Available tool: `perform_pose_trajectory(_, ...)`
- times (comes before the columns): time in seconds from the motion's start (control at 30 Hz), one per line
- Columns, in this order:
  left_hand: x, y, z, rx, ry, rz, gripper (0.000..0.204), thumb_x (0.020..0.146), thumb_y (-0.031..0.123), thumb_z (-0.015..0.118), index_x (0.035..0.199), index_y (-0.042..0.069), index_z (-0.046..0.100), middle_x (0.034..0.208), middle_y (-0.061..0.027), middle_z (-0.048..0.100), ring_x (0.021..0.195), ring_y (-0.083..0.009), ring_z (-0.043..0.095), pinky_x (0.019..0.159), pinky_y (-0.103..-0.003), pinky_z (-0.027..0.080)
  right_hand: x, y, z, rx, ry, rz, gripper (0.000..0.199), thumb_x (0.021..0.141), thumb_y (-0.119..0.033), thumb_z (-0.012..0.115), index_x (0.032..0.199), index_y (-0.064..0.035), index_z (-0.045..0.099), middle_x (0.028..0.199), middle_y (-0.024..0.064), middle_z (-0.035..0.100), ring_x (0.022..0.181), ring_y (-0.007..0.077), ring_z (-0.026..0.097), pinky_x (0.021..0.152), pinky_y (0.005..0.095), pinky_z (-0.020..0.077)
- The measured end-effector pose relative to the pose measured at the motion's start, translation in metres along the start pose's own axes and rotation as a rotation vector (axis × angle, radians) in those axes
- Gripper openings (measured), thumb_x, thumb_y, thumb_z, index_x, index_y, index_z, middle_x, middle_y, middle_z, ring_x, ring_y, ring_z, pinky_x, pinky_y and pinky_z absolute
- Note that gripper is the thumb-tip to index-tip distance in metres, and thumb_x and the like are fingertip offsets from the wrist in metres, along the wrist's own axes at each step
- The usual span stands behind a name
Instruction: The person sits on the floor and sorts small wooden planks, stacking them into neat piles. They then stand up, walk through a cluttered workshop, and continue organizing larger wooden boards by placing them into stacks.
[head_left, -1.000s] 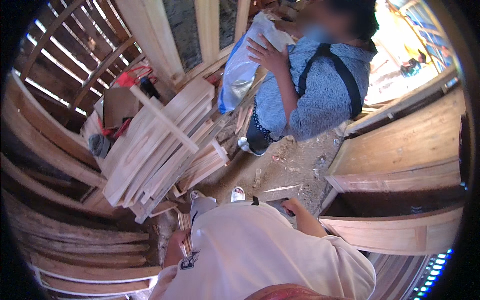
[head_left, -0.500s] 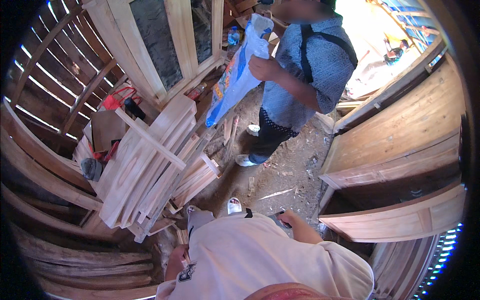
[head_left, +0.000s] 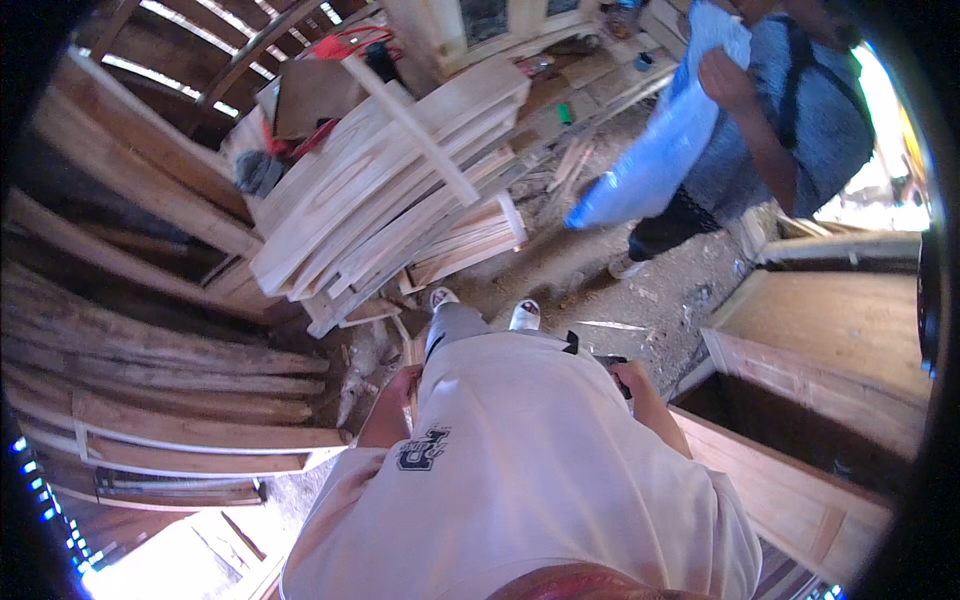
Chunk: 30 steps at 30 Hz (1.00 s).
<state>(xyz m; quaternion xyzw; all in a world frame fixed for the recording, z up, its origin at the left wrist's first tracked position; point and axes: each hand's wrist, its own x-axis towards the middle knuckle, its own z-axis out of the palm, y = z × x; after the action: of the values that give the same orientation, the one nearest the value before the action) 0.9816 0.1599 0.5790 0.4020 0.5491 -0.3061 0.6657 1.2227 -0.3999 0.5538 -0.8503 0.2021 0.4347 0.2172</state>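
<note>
My right hand (head_left: 626, 376) is closed round a dark flat object (head_left: 608, 360) at my right hip. Its kind is hard to make out. Down by my left thigh hangs my left hand (head_left: 408, 380). Its fingers are mostly hidden by my body, and I cannot see whether it holds anything. A light wooden strip (head_left: 409, 345) stands just beyond it. Ahead and to the left, a stack of pale planed boards (head_left: 390, 170) rests with a narrow batten (head_left: 415, 130) lying across it. At the far right a co-worker's hand (head_left: 728, 80) grips a blue and white plastic bag (head_left: 650, 150).
Wooden cabinet carcasses (head_left: 800, 350) line the right side. Rough timbers (head_left: 170, 330) and long boards (head_left: 200, 430) fill the left. Wood scraps lie on the dirt floor (head_left: 570, 290). A cardboard box (head_left: 318, 95) and a grey cloth (head_left: 258, 172) sit behind the stack.
My view has swung left and down, so the board stack and the co-worker appear farther right. The bag is still in the co-worker's hand. Both my hands remain low at my sides.
</note>
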Motion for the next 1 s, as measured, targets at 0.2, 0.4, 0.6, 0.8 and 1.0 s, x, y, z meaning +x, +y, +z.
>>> perform_pose_trajectory(0.2, -0.003, -0.015, 0.021, -0.293, -0.022, -0.044, 0.035, 0.092, 0.029, 0.064, 0.107, -0.002, 0.067, 0.093, -0.0145, 0.072, 0.078, -0.0262, 0.071, 0.073, -0.041, 0.059, -0.013, -0.041, -0.023, 0.004, -0.046, -0.056, 0.03, 0.075, -0.022, 0.076, 0.057, -0.0021, 0.065, 0.057, 0.0061, 0.062, 0.051, 0.0159, 0.057, 0.05, 0.0357, 0.0445)
perform_pose_trajectory(0.4, 0.022, -0.023, 0.012, -0.205, 0.008, -0.015, 0.035, 0.092, 0.031, 0.066, 0.106, -0.001, 0.067, 0.09, -0.013, 0.072, 0.072, -0.0252, 0.07, 0.068, -0.04, 0.057, -0.018, -0.052, -0.036, 0.11, -0.12, -0.036, 0.033, 0.079, -0.018, 0.072, 0.052, -0.0056, 0.06, 0.053, 0.0058, 0.057, 0.046, 0.016, 0.053, 0.047, 0.0343, 0.0417)
perform_pose_trajectory(0.6, -0.046, 0.072, 0.023, 0.521, 0.221, 0.181, 0.059, 0.076, 0.047, 0.082, 0.096, -0.006, 0.068, 0.081, -0.0145, 0.069, 0.071, -0.0265, 0.067, 0.065, -0.041, 0.052, -0.005, -0.047, -0.023, 0.259, -0.088, 0.012, 0.03, 0.081, -0.018, 0.071, 0.056, -0.0057, 0.059, 0.053, 0.0051, 0.056, 0.044, 0.0158, 0.053, 0.042, 0.034, 0.0399)
perform_pose_trajectory(0.8, 0.024, 0.119, 0.037, 1.077, 0.42, 0.255, 0.079, 0.065, 0.054, 0.086, 0.101, -0.012, 0.063, 0.102, -0.0298, 0.067, 0.099, -0.0418, 0.066, 0.084, -0.046, 0.052, -0.009, -0.069, 0.002, 0.183, -0.042, -0.013, 0.028, 0.081, -0.022, 0.07, 0.062, -0.0037, 0.061, 0.055, 0.0054, 0.057, 0.042, 0.016, 0.053, 0.042, 0.0342, 0.04)
perform_pose_trajectory(1.0, 0.112, 0.152, 0.09, 1.32, 0.312, 0.321, 0.077, 0.068, 0.052, 0.083, 0.107, -0.011, 0.062, 0.108, -0.0299, 0.066, 0.103, -0.0408, 0.065, 0.087, -0.044, 0.052, -0.033, -0.114, 0.043, -0.04, 0.101, -0.242, 0.031, 0.079, -0.027, 0.071, 0.074, 0.0032, 0.066, 0.06, 0.0146, 0.063, 0.052, 0.0245, 0.061, 0.053, 0.0403, 0.047)
